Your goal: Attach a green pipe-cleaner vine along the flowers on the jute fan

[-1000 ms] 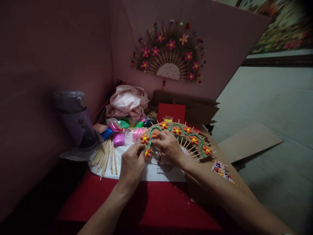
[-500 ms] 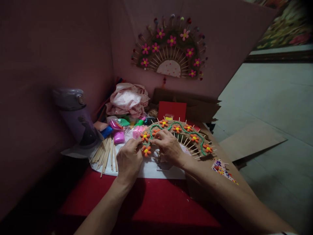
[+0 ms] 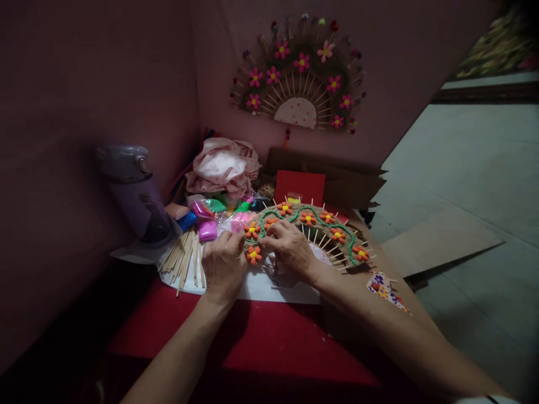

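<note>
A fan-shaped craft [image 3: 341, 223] wrapped in brown twine lies on the table, set with orange clay flowers [image 3: 307, 218] and short sticks. A wavy green clay strand [image 3: 301, 208] winds between the flowers. My left hand [image 3: 224, 265] is closed at the fan's left end, its thumb and forefinger at the edge beside two flowers. Over the fan's left part, my right hand [image 3: 291, 251] has thumb and forefinger pinched at the end of the green strand. Its palm covers part of the inner arch, and what lies between the fingertips is mostly hidden.
Wooden sticks [image 3: 183, 259] and packets of coloured clay [image 3: 208, 230] lie at the left, beside a purple bottle [image 3: 141, 210]. Bundled cloth [image 3: 221, 165] and a red card [image 3: 300, 187] stand behind. Another flowered fan [image 3: 301, 84] hangs on the wall. Patterned scraps [image 3: 385, 290] lie right.
The view has shifted slightly, so everything sits a little further right and higher. Both hands keep nearly the same places on the fan, with only small finger movement.
</note>
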Demonstrator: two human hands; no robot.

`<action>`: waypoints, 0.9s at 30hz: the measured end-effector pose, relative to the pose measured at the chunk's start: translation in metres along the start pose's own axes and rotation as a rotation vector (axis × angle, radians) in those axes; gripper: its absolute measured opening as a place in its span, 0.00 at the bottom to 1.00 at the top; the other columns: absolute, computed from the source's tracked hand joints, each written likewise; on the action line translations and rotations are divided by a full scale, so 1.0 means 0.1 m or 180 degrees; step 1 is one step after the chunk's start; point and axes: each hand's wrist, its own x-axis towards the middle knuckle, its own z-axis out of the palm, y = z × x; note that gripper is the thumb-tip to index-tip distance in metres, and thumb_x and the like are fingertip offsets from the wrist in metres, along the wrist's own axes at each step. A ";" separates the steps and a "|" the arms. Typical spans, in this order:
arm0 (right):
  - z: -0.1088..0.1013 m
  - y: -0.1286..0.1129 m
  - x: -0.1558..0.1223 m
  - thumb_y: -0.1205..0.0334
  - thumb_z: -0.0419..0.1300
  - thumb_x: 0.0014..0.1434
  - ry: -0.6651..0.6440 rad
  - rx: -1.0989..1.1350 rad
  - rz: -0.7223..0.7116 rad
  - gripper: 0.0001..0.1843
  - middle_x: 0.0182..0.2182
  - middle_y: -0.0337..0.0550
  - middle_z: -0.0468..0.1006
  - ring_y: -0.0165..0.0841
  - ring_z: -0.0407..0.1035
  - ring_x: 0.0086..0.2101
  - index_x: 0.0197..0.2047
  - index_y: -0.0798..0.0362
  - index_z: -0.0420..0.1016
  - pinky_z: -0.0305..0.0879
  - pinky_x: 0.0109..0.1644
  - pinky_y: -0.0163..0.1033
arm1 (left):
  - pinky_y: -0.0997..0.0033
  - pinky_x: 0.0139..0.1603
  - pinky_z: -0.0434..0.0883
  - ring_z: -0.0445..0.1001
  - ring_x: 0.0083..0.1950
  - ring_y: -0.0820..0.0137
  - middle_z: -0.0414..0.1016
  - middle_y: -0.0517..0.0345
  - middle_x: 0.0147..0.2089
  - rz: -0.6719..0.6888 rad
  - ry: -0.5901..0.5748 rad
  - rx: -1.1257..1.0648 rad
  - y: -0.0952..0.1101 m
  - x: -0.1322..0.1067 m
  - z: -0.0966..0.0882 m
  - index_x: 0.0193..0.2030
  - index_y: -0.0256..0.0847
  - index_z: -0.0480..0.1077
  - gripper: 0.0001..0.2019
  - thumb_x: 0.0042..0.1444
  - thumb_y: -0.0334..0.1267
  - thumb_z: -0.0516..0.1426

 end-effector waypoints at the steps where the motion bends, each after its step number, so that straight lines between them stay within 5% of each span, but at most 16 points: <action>1: 0.00 0.00 0.00 0.68 0.55 0.59 0.0007 -0.0004 -0.0013 0.10 0.36 0.45 0.69 0.36 0.57 0.39 0.40 0.49 0.77 0.57 0.42 0.42 | 0.68 0.36 0.59 0.71 0.34 0.66 0.76 0.58 0.34 0.0008 -0.0012 0.0034 0.00 0.00 0.00 0.39 0.45 0.75 0.09 0.56 0.36 0.54; 27: 0.02 -0.08 0.07 0.63 0.58 0.58 -0.0026 0.0124 -0.0131 0.08 0.36 0.46 0.70 0.37 0.56 0.40 0.40 0.48 0.77 0.56 0.44 0.44 | 0.68 0.29 0.55 0.70 0.33 0.66 0.73 0.56 0.35 -0.0058 -0.0363 0.0553 -0.02 -0.02 0.03 0.41 0.46 0.74 0.09 0.57 0.39 0.54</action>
